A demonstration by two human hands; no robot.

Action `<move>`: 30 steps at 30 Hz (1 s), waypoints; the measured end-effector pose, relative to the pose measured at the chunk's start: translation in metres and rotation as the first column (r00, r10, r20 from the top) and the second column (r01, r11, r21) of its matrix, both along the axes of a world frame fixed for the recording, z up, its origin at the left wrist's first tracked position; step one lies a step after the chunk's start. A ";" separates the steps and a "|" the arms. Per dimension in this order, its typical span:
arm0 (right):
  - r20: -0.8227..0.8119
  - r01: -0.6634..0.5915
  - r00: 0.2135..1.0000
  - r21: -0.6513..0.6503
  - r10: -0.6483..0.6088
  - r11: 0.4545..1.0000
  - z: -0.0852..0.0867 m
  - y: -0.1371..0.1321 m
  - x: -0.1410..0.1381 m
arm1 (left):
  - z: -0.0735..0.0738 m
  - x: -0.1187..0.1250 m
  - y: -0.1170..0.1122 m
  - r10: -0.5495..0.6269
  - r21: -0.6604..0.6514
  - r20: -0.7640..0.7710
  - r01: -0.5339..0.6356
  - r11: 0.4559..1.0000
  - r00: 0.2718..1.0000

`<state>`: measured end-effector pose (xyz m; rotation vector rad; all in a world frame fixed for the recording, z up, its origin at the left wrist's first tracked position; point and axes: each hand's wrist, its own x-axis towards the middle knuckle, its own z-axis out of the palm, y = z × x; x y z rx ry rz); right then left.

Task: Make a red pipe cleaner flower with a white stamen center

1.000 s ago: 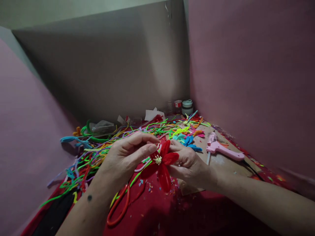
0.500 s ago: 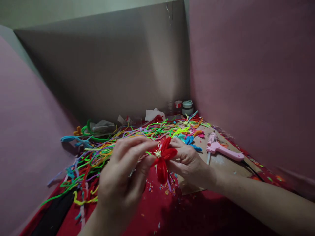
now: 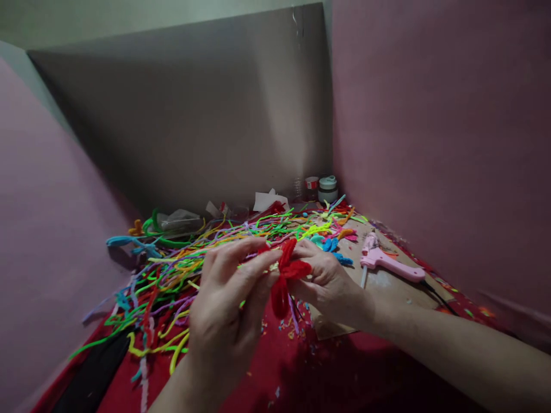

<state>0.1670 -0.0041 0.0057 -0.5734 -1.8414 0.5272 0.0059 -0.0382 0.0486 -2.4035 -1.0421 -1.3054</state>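
A red pipe cleaner flower point(image 3: 282, 295) with looped petals and a pale yellow centre is between my two hands, above the red cloth. My right hand point(image 3: 329, 275) grips it from behind, fingers closed at its base. Thumb and fingertips of my left hand point(image 3: 235, 287) are pinched at the flower's yellow centre, which they now mostly cover. A purple pipe cleaner point(image 3: 293, 315) shows just below the flower.
Loose coloured pipe cleaners point(image 3: 172, 264) lie heaped at the left and back. A pink glue gun point(image 3: 394, 265) rests on cardboard point(image 3: 344, 328) at right, its cord trailing rightward. Jars point(image 3: 328, 189) stand by the back wall. Blue pipe cleaner pieces point(image 3: 331, 245) lie beyond my right hand.
My left hand has moved right, closing its fingertips over the flower's yellow centre, which showed plainly before. The flower has shifted slightly; my right hand keeps its hold.
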 end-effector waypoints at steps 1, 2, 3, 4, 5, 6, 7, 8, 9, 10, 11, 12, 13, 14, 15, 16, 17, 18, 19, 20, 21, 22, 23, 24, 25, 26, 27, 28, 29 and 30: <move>-0.012 -0.006 1.000 -0.020 0.005 1.000 0.001 0.001 0.000 | 0.001 -0.002 -0.001 0.037 -0.030 0.085 -0.034 0.999 0.996; -0.041 -0.018 0.999 -0.053 0.015 0.998 0.001 0.003 0.000 | 0.000 -0.004 -0.001 0.079 -0.067 0.189 -0.068 0.995 0.979; -0.089 -0.045 0.995 -0.103 0.036 0.994 0.002 0.004 0.000 | -0.001 -0.006 0.001 0.126 -0.120 0.307 -0.093 0.988 0.943; -0.154 -0.097 0.986 -0.174 0.070 0.980 0.002 0.007 0.000 | -0.003 -0.007 0.004 0.172 -0.183 0.429 -0.101 0.978 0.887; -0.235 -0.168 0.966 -0.255 0.108 0.952 0.003 0.009 -0.001 | -0.007 -0.009 0.009 0.214 -0.254 0.537 -0.086 0.963 0.816; -0.324 -0.247 0.936 -0.331 0.136 0.911 0.003 0.011 -0.001 | -0.010 -0.010 0.014 0.248 -0.331 0.618 -0.039 0.943 0.746; -0.410 -0.319 0.900 -0.390 0.148 0.864 0.004 0.014 -0.002 | -0.014 -0.010 0.019 0.264 -0.392 0.670 0.029 0.919 0.694; -0.483 -0.376 0.864 -0.427 0.145 0.822 0.004 0.016 -0.003 | -0.018 -0.009 0.024 0.273 -0.451 0.691 0.103 0.887 0.669; -0.539 -0.413 0.832 -0.446 0.130 0.794 0.004 0.018 -0.004 | -0.021 -0.006 0.028 0.278 -0.516 0.688 0.183 0.837 0.670; -0.582 -0.430 0.806 -0.451 0.107 0.782 0.004 0.020 -0.005 | -0.025 -0.002 0.031 0.267 -0.571 0.678 0.262 0.778 0.684; -0.613 -0.439 0.785 -0.452 0.087 0.776 0.003 0.021 -0.006 | -0.027 0.002 0.033 0.245 -0.610 0.664 0.321 0.724 0.707; -0.637 -0.448 0.768 -0.455 0.070 0.770 0.001 0.022 -0.007 | -0.029 0.008 0.033 0.216 -0.640 0.640 0.356 0.681 0.737; -0.657 -0.457 0.752 -0.459 0.055 0.762 0.000 0.023 -0.008 | -0.031 0.014 0.033 0.181 -0.655 0.615 0.369 0.659 0.767; -0.675 -0.465 0.737 -0.464 0.039 0.754 -0.002 0.023 -0.008 | -0.033 0.021 0.033 0.138 -0.654 0.597 0.380 0.654 0.791; -0.689 -0.470 0.724 -0.468 0.024 0.748 -0.004 0.023 -0.009 | -0.035 0.027 0.032 0.091 -0.647 0.573 0.381 0.660 0.815; -0.698 -0.471 0.716 -0.472 0.010 0.745 -0.006 0.023 -0.010 | -0.038 0.032 0.032 0.056 -0.646 0.528 0.358 0.674 0.847; -0.703 -0.467 0.711 -0.479 -0.007 0.743 -0.008 0.023 -0.010 | -0.040 0.037 0.032 0.049 -0.640 0.449 0.283 0.714 0.892; -0.702 -0.457 0.712 -0.492 -0.027 0.741 -0.010 0.023 -0.011 | -0.043 0.040 0.032 0.073 -0.624 0.334 0.162 0.764 0.940; -0.698 -0.448 0.714 -0.506 -0.045 0.737 -0.012 0.023 -0.012 | -0.045 0.043 0.033 0.128 -0.582 0.185 0.004 0.813 0.974; -0.695 -0.440 0.717 -0.515 -0.058 0.735 -0.014 0.023 -0.012 | -0.048 0.044 0.034 0.205 -0.510 0.024 -0.164 0.845 0.979; -0.692 -0.432 0.718 -0.518 -0.066 0.738 -0.016 0.024 -0.013 | -0.050 0.045 0.035 0.277 -0.420 -0.129 -0.305 0.855 0.952; -0.691 -0.424 0.720 -0.517 -0.070 0.743 -0.017 0.024 -0.014 | -0.052 0.044 0.037 0.325 -0.332 -0.255 -0.398 0.855 0.911; -0.687 -0.415 0.723 -0.514 -0.071 0.750 -0.019 0.025 -0.015 | -0.054 0.043 0.039 0.342 -0.263 -0.347 -0.441 0.858 0.873; -0.681 -0.402 0.728 -0.513 -0.075 0.758 -0.020 0.025 -0.015 | -0.056 0.040 0.041 0.333 -0.223 -0.400 -0.443 0.868 0.854; -0.672 -0.389 0.736 -0.517 -0.080 0.762 -0.021 0.026 -0.016 | -0.058 0.038 0.043 0.313 -0.208 -0.413 -0.423 0.882 0.855; -0.663 -0.381 0.743 -0.525 -0.085 0.761 -0.022 0.026 -0.016 | -0.060 0.035 0.045 0.291 -0.207 -0.390 -0.392 0.896 0.874; -0.654 -0.383 0.752 -0.531 -0.079 0.756 -0.023 0.027 -0.015 | -0.062 0.032 0.047 0.273 -0.216 -0.341 -0.357 0.909 0.900; -0.645 -0.394 0.762 -0.531 -0.057 0.751 -0.023 0.027 -0.015 | -0.064 0.030 0.049 0.258 -0.230 -0.276 -0.324 0.917 0.926; -0.635 -0.407 0.772 -0.526 -0.027 0.747 -0.023 0.027 -0.014 | -0.066 0.027 0.051 0.240 -0.250 -0.209 -0.290 0.924 0.948; -0.622 -0.419 0.783 -0.521 0.005 0.744 -0.023 0.028 -0.014 | -0.067 0.025 0.052 0.224 -0.272 -0.150 -0.258 0.927 0.963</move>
